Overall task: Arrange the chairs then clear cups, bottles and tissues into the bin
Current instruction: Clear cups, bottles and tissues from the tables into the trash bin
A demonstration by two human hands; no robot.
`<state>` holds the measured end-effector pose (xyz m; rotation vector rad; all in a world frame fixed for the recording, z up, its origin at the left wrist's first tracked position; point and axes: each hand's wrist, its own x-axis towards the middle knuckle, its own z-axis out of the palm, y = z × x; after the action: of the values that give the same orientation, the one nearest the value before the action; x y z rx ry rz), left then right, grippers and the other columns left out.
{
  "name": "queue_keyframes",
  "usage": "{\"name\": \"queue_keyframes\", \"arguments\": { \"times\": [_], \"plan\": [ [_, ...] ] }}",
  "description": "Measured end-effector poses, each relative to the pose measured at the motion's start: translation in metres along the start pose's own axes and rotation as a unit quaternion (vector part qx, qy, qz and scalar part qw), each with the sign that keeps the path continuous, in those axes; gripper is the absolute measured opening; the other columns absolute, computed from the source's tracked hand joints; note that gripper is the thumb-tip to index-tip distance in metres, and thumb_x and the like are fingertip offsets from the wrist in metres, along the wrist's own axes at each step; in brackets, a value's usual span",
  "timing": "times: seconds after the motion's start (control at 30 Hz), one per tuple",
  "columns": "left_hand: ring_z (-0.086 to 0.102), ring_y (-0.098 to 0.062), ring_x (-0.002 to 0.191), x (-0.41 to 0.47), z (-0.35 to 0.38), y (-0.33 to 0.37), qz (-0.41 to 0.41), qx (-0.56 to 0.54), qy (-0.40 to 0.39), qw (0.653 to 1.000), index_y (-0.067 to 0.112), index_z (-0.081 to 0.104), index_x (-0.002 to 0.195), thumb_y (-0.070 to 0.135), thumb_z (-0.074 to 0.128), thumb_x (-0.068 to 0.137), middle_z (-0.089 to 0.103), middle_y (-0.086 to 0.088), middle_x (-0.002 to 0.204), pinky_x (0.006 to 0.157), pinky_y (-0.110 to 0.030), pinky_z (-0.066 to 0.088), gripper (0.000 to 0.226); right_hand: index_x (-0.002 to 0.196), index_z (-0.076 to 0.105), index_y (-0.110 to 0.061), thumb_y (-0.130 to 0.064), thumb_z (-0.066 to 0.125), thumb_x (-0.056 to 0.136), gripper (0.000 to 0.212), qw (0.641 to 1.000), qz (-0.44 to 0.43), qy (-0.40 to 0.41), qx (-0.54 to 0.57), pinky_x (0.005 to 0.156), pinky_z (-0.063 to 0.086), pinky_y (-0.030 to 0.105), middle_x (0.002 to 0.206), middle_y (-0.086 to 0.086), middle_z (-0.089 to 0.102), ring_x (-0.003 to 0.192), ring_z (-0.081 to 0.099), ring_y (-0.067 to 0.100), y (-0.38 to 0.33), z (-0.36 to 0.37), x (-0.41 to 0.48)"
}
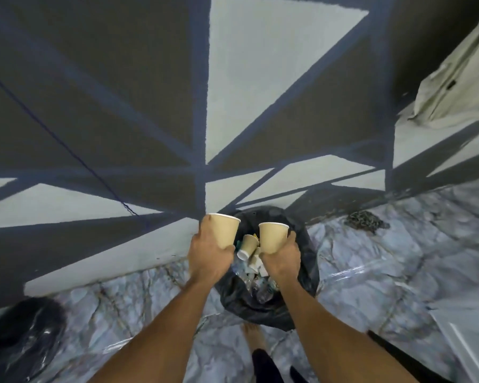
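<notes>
Step in hand: dropping two cups into the bin. This is my judgement from where my hands are.
Left hand: my left hand [209, 254] has its fingers curled round the lower wall of the left tan paper cup with a white rolled rim [225, 229]. The cup is roughly upright and sits above the bin's left edge.
Right hand: my right hand [282, 258] grips the right tan paper cup of the same make [273, 238] the same way. It is held over the bin's mouth.
Bin: a round bin lined with a black plastic bag [308, 268] stands on the grey marbled floor [371, 272], just at the near edge of the grey and dark patterned carpet [260, 78].
Bin contents: a smaller tan paper cup lying on its side [248, 246], crumpled white tissue [256, 265] and clear plastic bottles [256, 288].
Procedure 1: move the left cup right until it is wholly above the opening. Released where it is, it may strike the rim and fall on the carpet.
Procedure 2: tip each cup mouth-down before letting go, in case any liquid is left. I cannot see inside either cup.
Procedure 3: open the fingers fully and low over the pile. Empty paper cups are light and bounce.
Chairs: none in view.
Other items: a second black plastic bag [20, 335] lies on the floor at near left, and beige cloth [459, 78] lies at far right.
Writing: none readable. The cups show no print or logo on the sides facing me.
</notes>
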<state>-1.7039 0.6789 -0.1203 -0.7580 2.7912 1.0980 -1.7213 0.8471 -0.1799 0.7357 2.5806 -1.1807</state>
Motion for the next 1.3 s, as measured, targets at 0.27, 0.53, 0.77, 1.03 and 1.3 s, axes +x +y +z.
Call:
{"name": "queue_keyframes", "arguments": {
  "times": [0.27,0.53,0.77,1.03,1.3],
  "plan": [
    [0.059,-0.035,0.103,0.035,0.075,0.025,0.006,0.042,-0.087,0.995,0.034,0.023,0.145,0.032,0.076,0.064,0.063,-0.011,0.117,0.083,-0.044,0.053,0.096,0.152,0.011,-0.007,-0.032,0.076,0.069,0.109,0.986,0.139,-0.062,-0.066,0.104,0.044,0.046,0.147,0.020,0.038,0.132,0.043,0.036,0.053,-0.012,0.074],
    [0.061,-0.033,0.100,0.049,0.114,0.036,0.008,0.073,-0.139,0.988,0.032,0.027,0.140,0.028,0.079,0.067,0.064,-0.009,0.114,0.078,-0.039,0.052,0.089,0.148,0.028,-0.014,-0.032,0.070,0.074,0.087,0.987,0.117,-0.085,-0.070,0.100,0.046,0.039,0.141,0.018,0.043,0.127,0.048,0.036,0.055,-0.024,0.107],
    [0.045,-0.031,0.129,0.059,0.142,0.056,0.037,0.091,-0.181,0.979,0.025,0.011,0.154,0.032,0.082,0.069,0.043,-0.008,0.146,0.101,-0.050,0.044,0.111,0.148,0.031,-0.021,-0.029,0.072,0.058,0.100,0.989,0.103,-0.090,-0.062,0.096,0.052,0.041,0.137,0.016,0.051,0.122,0.054,0.033,0.050,-0.029,0.117],
    [0.053,-0.033,0.120,0.042,0.121,0.030,0.009,0.052,-0.177,0.983,0.022,0.017,0.154,0.023,0.070,0.077,0.055,-0.008,0.134,0.097,-0.048,0.047,0.093,0.147,0.035,-0.014,-0.021,0.073,0.072,0.085,0.985,0.067,-0.131,-0.092,0.101,0.044,0.033,0.144,0.014,0.042,0.129,0.047,0.030,0.039,-0.026,0.105],
    [0.061,-0.032,0.109,0.005,0.060,-0.020,-0.071,0.012,-0.115,0.991,0.032,0.037,0.142,0.035,0.064,0.076,0.064,-0.007,0.121,0.090,-0.042,0.053,0.071,0.130,0.052,-0.015,-0.031,0.071,0.080,0.055,0.957,-0.071,-0.225,-0.169,0.084,0.050,0.032,0.123,0.010,0.057,0.108,0.059,0.029,-0.008,0.012,0.048]
  ]
}}
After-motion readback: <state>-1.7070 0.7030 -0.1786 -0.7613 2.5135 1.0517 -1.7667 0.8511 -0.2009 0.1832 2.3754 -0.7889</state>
